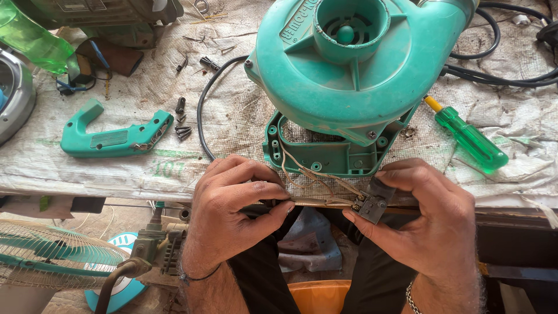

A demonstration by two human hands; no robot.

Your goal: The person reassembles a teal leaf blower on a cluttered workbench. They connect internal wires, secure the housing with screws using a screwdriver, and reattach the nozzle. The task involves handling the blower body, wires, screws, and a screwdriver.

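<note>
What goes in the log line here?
left hand: pinches wires | right hand: holds switch | blower: opened

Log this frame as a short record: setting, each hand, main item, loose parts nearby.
setting: workbench covered in white woven sacking
left hand: pinches thin pale wires
right hand: holds small dark grey switch block
main item: teal plastic blower housing, handle half open
nearby: detached teal handle cover, dark screws, green-handled screwdriver, black cable

Teal blower housing (354, 75), green-handled screwdriver (469, 138) with yellow collar, black cable (500, 72), grey switch (370, 204).
</note>
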